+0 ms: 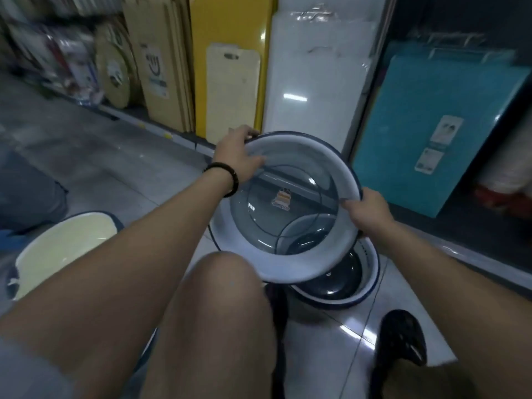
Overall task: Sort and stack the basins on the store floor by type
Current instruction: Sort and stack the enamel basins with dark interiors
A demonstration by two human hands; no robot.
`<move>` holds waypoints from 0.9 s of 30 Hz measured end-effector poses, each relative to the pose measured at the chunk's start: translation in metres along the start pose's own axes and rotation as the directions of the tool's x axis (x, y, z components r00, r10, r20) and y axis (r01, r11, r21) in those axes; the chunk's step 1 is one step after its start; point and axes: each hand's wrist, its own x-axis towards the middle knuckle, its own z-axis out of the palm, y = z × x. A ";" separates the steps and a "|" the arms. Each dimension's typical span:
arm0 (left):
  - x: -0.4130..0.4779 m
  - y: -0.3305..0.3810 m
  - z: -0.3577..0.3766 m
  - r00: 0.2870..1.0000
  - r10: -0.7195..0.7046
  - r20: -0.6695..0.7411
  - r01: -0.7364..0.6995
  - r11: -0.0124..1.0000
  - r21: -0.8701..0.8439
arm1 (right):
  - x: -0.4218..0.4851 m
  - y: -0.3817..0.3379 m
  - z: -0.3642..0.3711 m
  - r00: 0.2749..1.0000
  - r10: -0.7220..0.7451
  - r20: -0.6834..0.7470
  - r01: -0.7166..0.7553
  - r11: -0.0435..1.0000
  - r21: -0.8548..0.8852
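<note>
While crouching over the floor (331, 335), gripping a white blue-rimmed basin (290, 266) tilted, left hand (236, 156) fingers clamped on far rim, right hand (367, 210) fingers clamped on near-right rim; beneath both, another basin (371, 272).

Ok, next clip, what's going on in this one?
A person crouched on a store floor is holding a white basin with a dark blue rim and see-through bottom in both hands: the left hand grips the far rim, the right hand the near-right rim. It is tilted above a matching basin on the tiled floor. A cream basin sits apart at the left. Cutting boards lean along the shelf behind.
</note>
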 end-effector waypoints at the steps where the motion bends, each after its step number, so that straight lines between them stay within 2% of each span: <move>1: -0.004 0.002 0.008 0.999 -0.023 0.028 0.022 1.000 0.014 | 0.002 0.010 -0.005 0.999 0.040 -0.001 -0.040 0.998 0.048; 3: -0.009 -0.004 0.027 0.989 -0.102 0.104 0.093 0.991 0.094 | 0.004 0.030 -0.011 0.993 0.116 0.017 -0.117 0.985 0.123; 5: -0.017 -0.020 0.050 0.975 -0.186 0.121 0.173 0.978 0.114 | 0.006 0.053 -0.012 0.979 0.199 0.051 -0.204 0.967 0.150; 8: -0.037 -0.043 0.088 0.916 -0.359 0.178 0.364 0.931 0.005 | 0.009 0.089 -0.012 0.939 0.336 0.070 -0.343 0.920 0.192; 11: -0.069 -0.077 0.132 0.860 -0.460 0.222 0.491 0.864 -0.110 | 0.007 0.123 -0.012 0.891 0.450 0.065 -0.453 0.865 0.215; 12: -0.082 -0.088 0.146 0.827 -0.508 0.239 0.552 0.814 -0.179 | 0.006 0.134 -0.012 0.870 0.489 0.064 -0.490 0.843 0.224; 13: -0.096 -0.098 0.159 0.774 -0.572 0.270 0.632 0.722 -0.283 | 0.005 0.142 -0.011 0.849 0.524 0.069 -0.524 0.818 0.238; 16: -0.129 -0.101 0.194 0.570 -0.680 0.461 0.794 0.311 -0.522 | 0.014 0.157 -0.004 0.785 0.615 0.080 -0.603 0.727 0.328; 17: -0.133 -0.098 0.206 0.545 -0.671 0.503 0.807 0.258 -0.530 | 0.018 0.160 0.000 0.765 0.638 0.082 -0.620 0.697 0.361; 20: -0.134 -0.086 0.235 0.587 -0.634 0.503 0.790 0.311 -0.528 | 0.024 0.173 0.019 0.727 0.682 0.087 -0.647 0.637 0.419; 24: -0.107 -0.098 0.243 0.667 -0.636 0.387 0.743 0.527 -0.413 | 0.015 0.207 0.037 0.645 0.739 0.196 -0.733 0.525 0.432; 25: -0.099 -0.104 0.242 0.695 -0.612 0.377 0.719 0.593 -0.364 | 0.014 0.214 0.037 0.645 0.746 0.165 -0.725 0.530 0.440; 27: -0.081 -0.111 0.242 0.743 -0.566 0.358 0.664 0.689 -0.289 | 0.016 0.224 0.032 0.682 0.731 0.024 -0.665 0.607 0.434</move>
